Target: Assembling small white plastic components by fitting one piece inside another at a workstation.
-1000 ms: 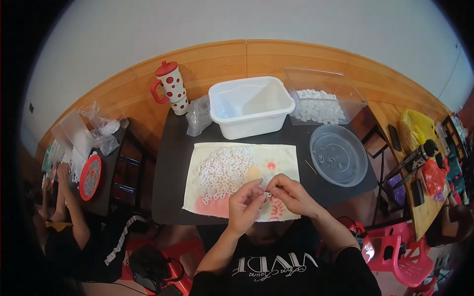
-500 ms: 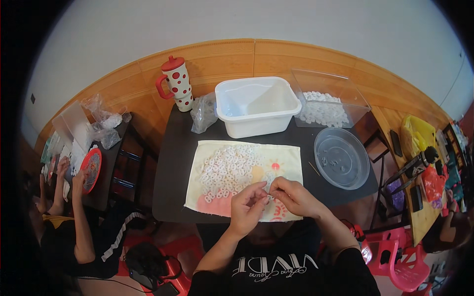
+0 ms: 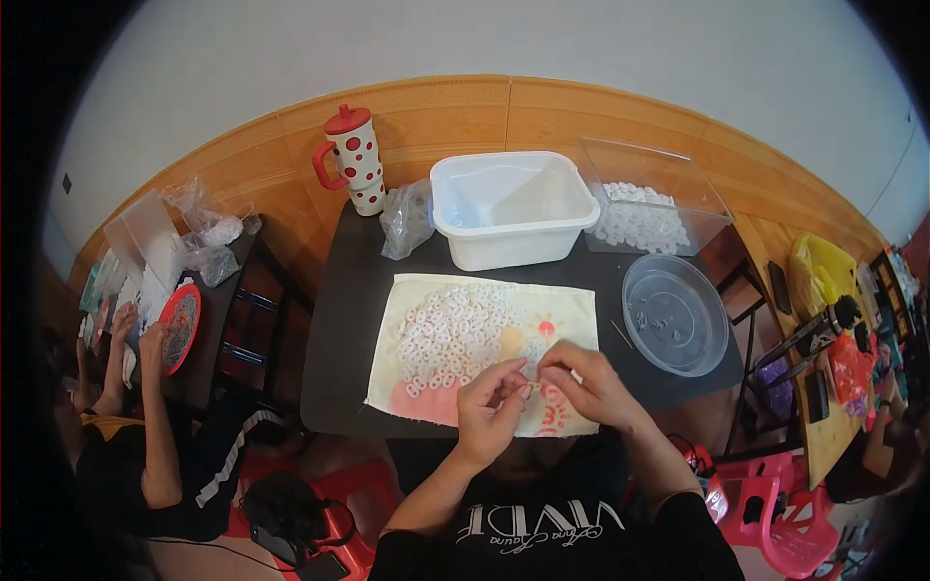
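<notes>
Over the right part of a cream and pink printed cloth (image 3: 455, 413), both hands are close together. My left hand (image 3: 487, 405) pinches a small white piece (image 3: 529, 388) between thumb and fingertips. Just right of it, my right hand (image 3: 588, 384) has its thumb and fingers pressed together; whatever they hold is too small to make out. On the cloth's left half lies a pile of small white two-holed plastic pieces (image 3: 450, 334). A few paler pieces lie beyond my fingertips, partly hidden by the hands.
A white tub (image 3: 513, 247) stands behind the cloth, beside a crumpled plastic bag (image 3: 407, 221) and a dotted tumbler (image 3: 356, 165). To the right are a clear box of white pieces (image 3: 641, 221), a round clear lid-like dish (image 3: 675, 315) and a thin stick (image 3: 622, 334). A co-worker's hand (image 3: 153, 341) is at a red tray (image 3: 182, 329).
My right fingertips have drawn slightly away from the left ones, up and to the right. The left hand keeps its pinch, and the whole view has shifted a little.
</notes>
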A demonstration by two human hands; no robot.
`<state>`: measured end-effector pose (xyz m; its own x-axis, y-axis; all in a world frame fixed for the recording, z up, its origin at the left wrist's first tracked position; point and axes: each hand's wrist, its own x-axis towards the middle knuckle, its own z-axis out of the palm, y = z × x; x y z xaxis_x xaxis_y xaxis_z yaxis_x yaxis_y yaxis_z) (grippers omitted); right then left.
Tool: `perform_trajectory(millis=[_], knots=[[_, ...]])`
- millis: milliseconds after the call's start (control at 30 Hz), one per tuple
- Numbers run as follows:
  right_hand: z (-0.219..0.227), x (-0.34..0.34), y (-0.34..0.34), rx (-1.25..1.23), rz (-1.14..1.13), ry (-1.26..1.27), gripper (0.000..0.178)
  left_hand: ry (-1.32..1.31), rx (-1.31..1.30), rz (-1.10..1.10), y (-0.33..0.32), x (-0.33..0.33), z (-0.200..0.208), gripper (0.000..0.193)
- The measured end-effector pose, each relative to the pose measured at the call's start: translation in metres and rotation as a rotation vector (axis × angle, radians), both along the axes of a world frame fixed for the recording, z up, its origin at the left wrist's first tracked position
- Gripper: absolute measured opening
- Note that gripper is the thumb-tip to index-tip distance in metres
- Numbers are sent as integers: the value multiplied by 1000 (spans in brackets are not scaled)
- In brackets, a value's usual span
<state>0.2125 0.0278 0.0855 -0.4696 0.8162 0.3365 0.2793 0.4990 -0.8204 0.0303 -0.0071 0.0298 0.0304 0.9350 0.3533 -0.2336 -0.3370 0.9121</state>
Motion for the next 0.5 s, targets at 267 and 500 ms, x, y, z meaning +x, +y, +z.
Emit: perform_trajectory(millis=[267, 500], knots=[[8, -7, 9, 337, 133, -96, 24, -6, -24, -23, -1, 0, 1, 37], [-6, -14, 9, 65, 10, 89, 35, -97, -102, -19, 0, -11, -2, 36]])
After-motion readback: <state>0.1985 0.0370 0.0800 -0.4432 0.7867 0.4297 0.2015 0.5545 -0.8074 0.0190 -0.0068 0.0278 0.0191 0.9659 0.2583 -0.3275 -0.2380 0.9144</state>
